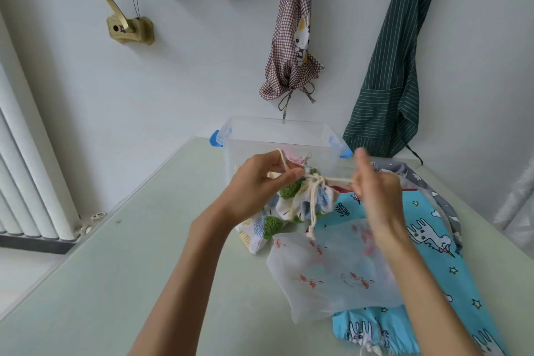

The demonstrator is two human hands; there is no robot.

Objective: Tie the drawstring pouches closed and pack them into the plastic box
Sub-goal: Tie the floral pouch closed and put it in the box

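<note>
Cream cord (315, 179) is pinched at each end: left hand (260, 179) at 9 o'clock of the tree-print pouch (268, 224), right hand (375, 191) at 3 o'clock, blurred. The pouch lies on the desk (115, 283), with the clear box (277, 136) at its 12 o'clock and a flamingo pouch (332, 274) at 5.

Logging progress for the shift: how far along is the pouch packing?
Done: something pink already lies in the clear plastic box. In hand: left hand and right hand pull the cord on the tree-print pouch. Left: the translucent flamingo pouch and blue unicorn pouch.
</note>
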